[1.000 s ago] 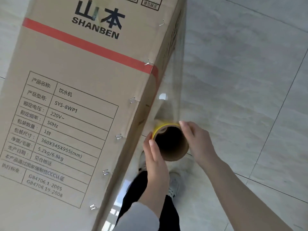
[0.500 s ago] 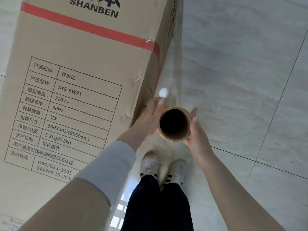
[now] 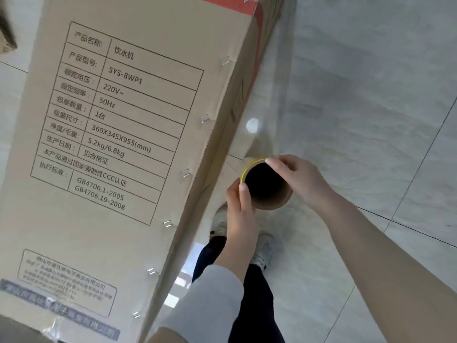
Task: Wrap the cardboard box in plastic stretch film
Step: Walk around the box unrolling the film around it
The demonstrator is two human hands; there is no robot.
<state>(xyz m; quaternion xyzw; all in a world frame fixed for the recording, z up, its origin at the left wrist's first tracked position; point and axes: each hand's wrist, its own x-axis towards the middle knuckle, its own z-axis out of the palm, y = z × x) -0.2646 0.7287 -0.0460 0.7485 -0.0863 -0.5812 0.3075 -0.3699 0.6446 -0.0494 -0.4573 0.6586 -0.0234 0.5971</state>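
Your left hand [image 3: 241,214] and right hand [image 3: 298,180] both hold the film roll [image 3: 270,203] in their grip at its open end, just beside the corner of the cardboard box [image 3: 118,149].

1. A specification table [image 3: 118,125] is printed on the cardboard box [image 3: 103,233], headed "饮水机", "SYS-8WP1", "220V~", "50Hz".
2. Listed further down are "360X345X955(mm)", "5.2kg/6.8kg", "GB4706.1-2005" and "GB4706.19-2008".
3. The framed panel [image 3: 66,283] printed beneath is too blurred to be read.

Matt brown cardboard box [image 3: 118,149] with metal staples [image 3: 186,172], clear glossy film [image 3: 269,100], polished stone-look floor tiles [image 3: 371,107].
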